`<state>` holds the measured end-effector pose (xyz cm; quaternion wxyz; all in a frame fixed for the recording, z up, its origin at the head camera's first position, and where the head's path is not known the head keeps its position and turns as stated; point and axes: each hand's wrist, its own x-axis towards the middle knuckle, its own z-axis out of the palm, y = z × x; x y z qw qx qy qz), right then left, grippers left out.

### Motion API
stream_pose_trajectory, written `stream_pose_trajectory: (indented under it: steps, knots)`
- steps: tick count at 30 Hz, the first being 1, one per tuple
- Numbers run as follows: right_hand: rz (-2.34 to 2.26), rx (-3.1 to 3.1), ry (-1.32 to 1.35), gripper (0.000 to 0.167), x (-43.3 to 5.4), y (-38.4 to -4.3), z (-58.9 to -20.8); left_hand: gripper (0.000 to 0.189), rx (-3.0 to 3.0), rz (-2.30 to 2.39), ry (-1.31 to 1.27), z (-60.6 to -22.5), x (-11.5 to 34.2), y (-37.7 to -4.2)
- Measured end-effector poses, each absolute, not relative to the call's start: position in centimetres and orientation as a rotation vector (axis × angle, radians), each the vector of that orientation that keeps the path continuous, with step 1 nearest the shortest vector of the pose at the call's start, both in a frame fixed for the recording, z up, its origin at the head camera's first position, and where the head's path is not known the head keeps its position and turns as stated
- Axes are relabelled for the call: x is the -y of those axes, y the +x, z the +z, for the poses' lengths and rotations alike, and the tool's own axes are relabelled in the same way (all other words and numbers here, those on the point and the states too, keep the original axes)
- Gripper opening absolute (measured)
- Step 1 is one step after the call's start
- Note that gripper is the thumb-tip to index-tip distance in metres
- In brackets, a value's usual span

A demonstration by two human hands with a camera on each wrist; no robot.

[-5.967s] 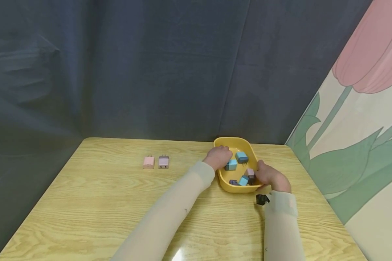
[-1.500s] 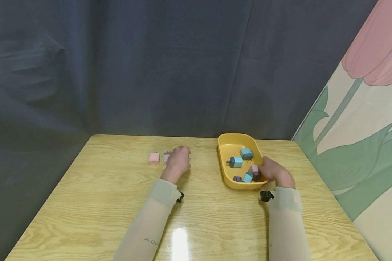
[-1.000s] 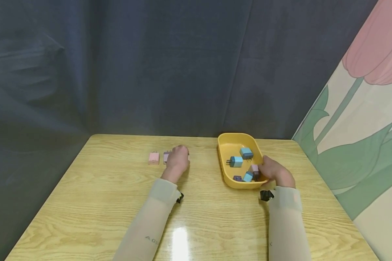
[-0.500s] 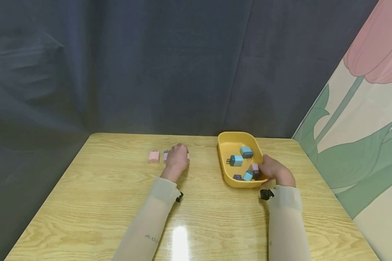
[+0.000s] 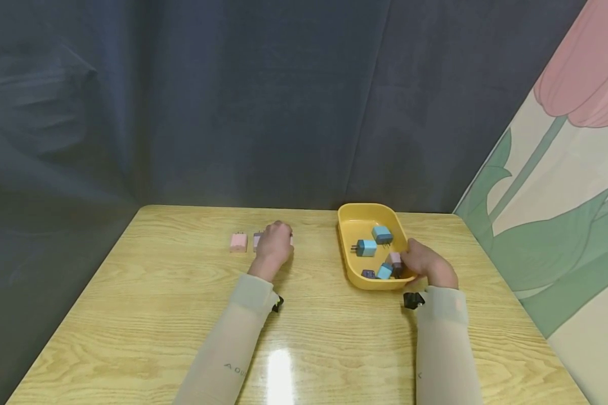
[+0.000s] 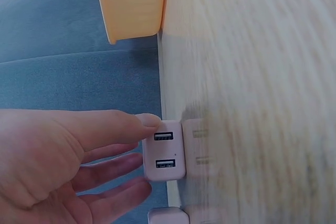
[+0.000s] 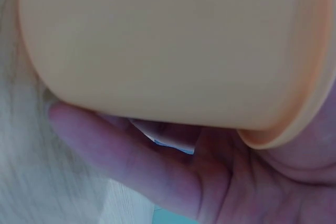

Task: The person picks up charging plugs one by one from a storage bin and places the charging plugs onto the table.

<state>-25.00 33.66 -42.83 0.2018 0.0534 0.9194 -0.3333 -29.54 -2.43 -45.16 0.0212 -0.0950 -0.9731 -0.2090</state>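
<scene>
My left hand (image 5: pixel 275 246) pinches a pale pink USB wall charger (image 6: pixel 164 150) between thumb and fingers, in the left wrist view. Two USB ports face the camera, and its base is at the tabletop. In the head view my hand covers most of it. Just to its left lies a purplish charger (image 5: pixel 256 242), partly hidden, then a pink charger (image 5: pixel 238 243) with prongs pointing away. My right hand (image 5: pixel 428 263) holds the yellow basket (image 5: pixel 349 270) at its near right corner; in the right wrist view the fingers lie along the outer wall.
Inside the basket are several chargers: a blue one (image 5: pixel 382 234), another blue one (image 5: pixel 367 248), a third blue one (image 5: pixel 384 271), a pink-and-dark one (image 5: pixel 395 261) and a small dark one (image 5: pixel 368 274). A dark curtain (image 5: pixel 253 112) hangs behind the wooden table (image 5: pixel 132 315).
Six seconds ago my left hand was inside the basket; it has moved left to the table beside the two chargers, and has barely moved lately. My right hand stays on the basket.
</scene>
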Motion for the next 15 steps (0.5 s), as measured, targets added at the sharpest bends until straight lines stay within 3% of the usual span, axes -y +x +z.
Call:
stream_pose_trajectory:
  steps: [15]
  knots:
    - [-0.895, -2.585, 0.128, 0.04, -33.77, -25.13, -42.95, 0.017, 3.017, -0.67, -0.314, -45.52, 2.54, -29.88]
